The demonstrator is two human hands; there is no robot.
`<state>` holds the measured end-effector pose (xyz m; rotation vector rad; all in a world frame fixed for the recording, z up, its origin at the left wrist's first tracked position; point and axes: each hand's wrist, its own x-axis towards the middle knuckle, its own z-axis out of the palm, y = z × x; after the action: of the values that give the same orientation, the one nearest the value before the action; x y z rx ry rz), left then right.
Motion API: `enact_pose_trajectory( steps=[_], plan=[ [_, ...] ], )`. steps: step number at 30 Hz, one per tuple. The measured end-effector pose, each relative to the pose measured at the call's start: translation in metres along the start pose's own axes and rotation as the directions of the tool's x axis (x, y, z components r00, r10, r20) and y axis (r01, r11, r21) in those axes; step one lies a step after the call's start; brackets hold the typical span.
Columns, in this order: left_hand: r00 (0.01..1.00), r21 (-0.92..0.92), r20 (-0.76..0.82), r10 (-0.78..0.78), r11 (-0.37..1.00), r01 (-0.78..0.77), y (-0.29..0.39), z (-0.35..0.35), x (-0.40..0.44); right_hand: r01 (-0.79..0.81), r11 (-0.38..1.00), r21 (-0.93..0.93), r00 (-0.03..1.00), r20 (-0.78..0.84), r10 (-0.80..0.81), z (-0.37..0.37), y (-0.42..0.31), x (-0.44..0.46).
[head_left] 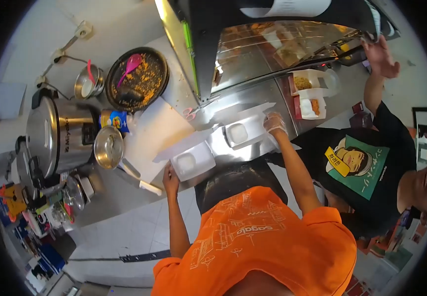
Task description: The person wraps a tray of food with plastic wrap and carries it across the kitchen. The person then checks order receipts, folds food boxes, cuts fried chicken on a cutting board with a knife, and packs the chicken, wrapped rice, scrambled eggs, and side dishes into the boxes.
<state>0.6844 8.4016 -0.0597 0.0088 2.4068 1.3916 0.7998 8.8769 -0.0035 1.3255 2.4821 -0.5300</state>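
Note:
Two white takeaway boxes stand unfolded side by side on the steel counter. In the left takeaway box (203,160) lies a rounded white mound (186,161), perhaps rice. A similar white mound (237,133) sits inside the right takeaway box (254,129). My left hand (171,180), bare, is closed at the near left side of the left box, its fingertips partly hidden. On my right hand (274,123) is a clear plastic glove, and its bent fingers hold the right edge of the right box.
A knife (142,180) lies by a white cutting board (157,133); scissors (190,114) are behind. To the left stand a large pot (68,135), a steel bowl (109,148) and a pan (149,69). Filled boxes (309,106) and a co-worker (371,163) are at right, beside a glass display.

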Motion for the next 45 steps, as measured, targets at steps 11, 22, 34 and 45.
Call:
enact_pose_trajectory(
  steps=[11, 22, 34, 45],
  plan=[
    [0.968, 0.011, 0.250, -0.023, 1.000, 0.020, 0.055, 0.071, -0.005, 0.206, 0.976, 0.074, 0.937, -0.303, -0.175, -0.029, 0.075, 0.088],
    [0.860, -0.268, 0.419, -0.290, 0.866, 0.422, 0.110, 0.170, -0.027, 0.667, 0.496, 0.555, 0.620, -0.783, 0.043, -0.184, -0.003, 0.059],
    [0.957, -0.167, 0.202, -0.207, 0.956, 0.242, 0.126, 0.163, -0.040, 0.663, 0.350, 0.661, 0.655, -0.739, 0.155, -0.225, 0.014, 0.056],
    [0.927, -0.287, 0.163, -0.337, 0.883, 0.372, 0.130, 0.143, -0.019, 0.489, 0.567, 0.663, 0.534, -0.742, 0.405, -0.303, 0.117, 0.138]
  ],
)
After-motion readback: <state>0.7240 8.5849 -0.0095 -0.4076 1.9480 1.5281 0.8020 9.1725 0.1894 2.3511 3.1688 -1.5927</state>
